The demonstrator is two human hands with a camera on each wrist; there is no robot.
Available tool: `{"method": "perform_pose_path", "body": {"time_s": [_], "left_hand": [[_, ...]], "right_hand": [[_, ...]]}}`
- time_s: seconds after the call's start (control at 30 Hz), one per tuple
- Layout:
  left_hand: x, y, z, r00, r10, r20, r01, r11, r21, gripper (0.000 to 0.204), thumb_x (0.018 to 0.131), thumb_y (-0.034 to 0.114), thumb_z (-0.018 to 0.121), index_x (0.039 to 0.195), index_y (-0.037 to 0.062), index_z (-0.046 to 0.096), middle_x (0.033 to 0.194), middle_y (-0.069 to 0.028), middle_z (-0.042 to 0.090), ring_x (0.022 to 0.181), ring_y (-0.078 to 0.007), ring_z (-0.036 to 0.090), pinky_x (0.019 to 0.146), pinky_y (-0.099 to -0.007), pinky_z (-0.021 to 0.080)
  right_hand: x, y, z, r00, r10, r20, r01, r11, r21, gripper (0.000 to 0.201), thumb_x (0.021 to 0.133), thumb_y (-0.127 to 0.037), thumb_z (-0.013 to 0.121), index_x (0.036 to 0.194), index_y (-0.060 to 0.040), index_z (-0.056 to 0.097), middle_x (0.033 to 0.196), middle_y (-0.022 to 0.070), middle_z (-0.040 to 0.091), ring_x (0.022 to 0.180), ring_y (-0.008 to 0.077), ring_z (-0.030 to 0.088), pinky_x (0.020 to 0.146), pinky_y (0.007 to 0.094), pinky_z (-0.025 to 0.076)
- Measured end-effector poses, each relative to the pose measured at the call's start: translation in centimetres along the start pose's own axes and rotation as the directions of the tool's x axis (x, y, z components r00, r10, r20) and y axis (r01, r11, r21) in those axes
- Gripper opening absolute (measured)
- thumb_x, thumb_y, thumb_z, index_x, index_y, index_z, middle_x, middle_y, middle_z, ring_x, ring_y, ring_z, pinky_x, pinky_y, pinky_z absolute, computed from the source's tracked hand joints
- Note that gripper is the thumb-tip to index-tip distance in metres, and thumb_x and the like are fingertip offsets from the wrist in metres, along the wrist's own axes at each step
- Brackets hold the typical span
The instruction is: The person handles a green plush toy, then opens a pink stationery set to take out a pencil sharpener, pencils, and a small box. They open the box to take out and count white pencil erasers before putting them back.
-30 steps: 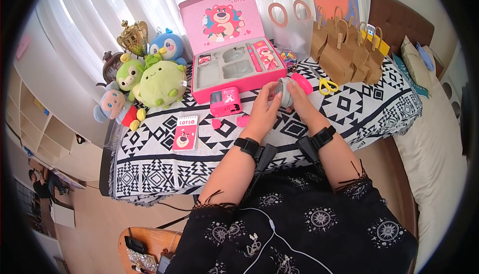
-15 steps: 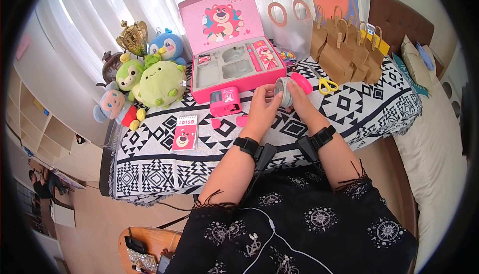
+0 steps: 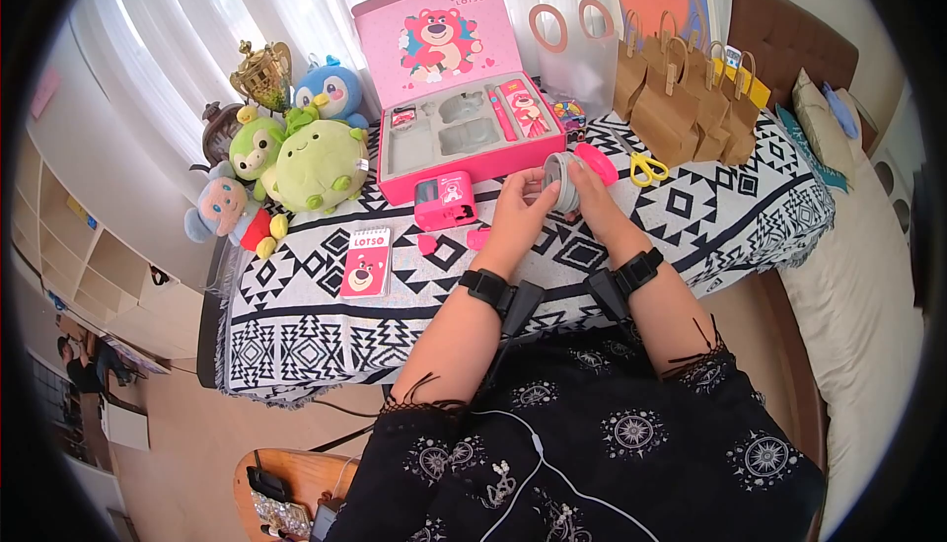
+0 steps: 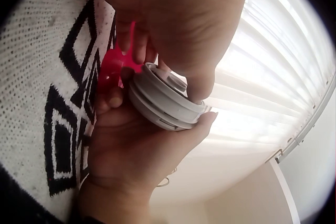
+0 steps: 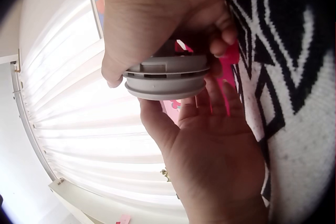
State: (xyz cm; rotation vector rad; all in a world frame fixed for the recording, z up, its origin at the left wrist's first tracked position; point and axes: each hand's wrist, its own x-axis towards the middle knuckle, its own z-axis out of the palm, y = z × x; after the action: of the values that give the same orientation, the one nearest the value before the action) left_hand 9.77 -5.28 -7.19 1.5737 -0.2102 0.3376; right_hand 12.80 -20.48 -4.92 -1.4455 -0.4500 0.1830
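A round grey ridged piece (image 3: 560, 183) is held between both hands above the patterned cloth, close to the front right corner of the pink box. My left hand (image 3: 523, 215) grips its left side, thumb on the near face. On the other side my right hand (image 3: 600, 205) has its fingers and thumb curled round the edge. The left wrist view shows a knob-like part on one face of the grey piece (image 4: 165, 100). Two stacked rims of the grey piece (image 5: 165, 79) show in the right wrist view. Fingertips behind it are partly hidden.
Behind stands an open pink box (image 3: 473, 165). A pink device (image 3: 445, 201), a notepad (image 3: 368, 264) and small pink pieces lie to the left. Just beyond the hands are a pink part (image 3: 597, 163) and yellow scissors (image 3: 648, 169). Paper bags (image 3: 681, 113) stand right; plush toys (image 3: 321, 165) sit left.
Both hands keep hold of the grey piece in nearly the same place. Its face has turned slightly, and the left fingers have shifted a little.
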Motion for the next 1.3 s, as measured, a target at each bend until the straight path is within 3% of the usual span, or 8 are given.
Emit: {"method": "perform_pose_path", "body": {"time_s": [0.73,0.93,1.3], "left_hand": [[-0.5,1.4,0.1,0.999,0.039,-0.004,-0.039,0.997,0.06,0.037,0.091,0.017,0.068,0.119,-0.0034,0.054,0.114,-0.0088,0.054,0.104,-0.0164,0.055,0.089,-0.03,0.048],[-0.7,1.6,0.1,0.996,0.084,-0.006,-0.083,0.991,0.103,0.039,0.089,0.018,0.069,0.119,-0.0024,0.054,0.114,-0.0083,0.052,0.104,-0.0173,0.055,0.088,-0.0313,0.048],[-0.8,2.0,0.1,0.988,0.137,-0.075,-0.116,0.966,0.231,0.032,0.088,0.016,0.069,0.111,-0.003,0.058,0.106,-0.0096,0.057,0.095,-0.0175,0.06,0.082,-0.0308,0.05]], "right_hand": [[-0.2,-0.5,0.0,0.999,-0.002,0.044,0.004,0.999,-0.043,0.054,0.097,-0.058,0.04,0.119,-0.0094,0.053,0.086,0.0001,0.058,0.066,0.007,0.056,0.048,0.0195,0.043],[-0.1,-0.5,0.0,0.997,0.053,0.048,-0.055,0.998,0.029,0.056,0.097,-0.059,0.039,0.118,-0.0096,0.054,0.083,-0.0007,0.058,0.066,0.0069,0.056,0.047,0.02,0.042],[-0.4,-0.9,0.3,0.998,-0.001,0.058,0.002,1.0,-0.02,0.055,0.097,-0.058,0.039,0.116,-0.0085,0.053,0.085,-0.0002,0.057,0.066,0.0066,0.056,0.047,0.0193,0.042]]}}
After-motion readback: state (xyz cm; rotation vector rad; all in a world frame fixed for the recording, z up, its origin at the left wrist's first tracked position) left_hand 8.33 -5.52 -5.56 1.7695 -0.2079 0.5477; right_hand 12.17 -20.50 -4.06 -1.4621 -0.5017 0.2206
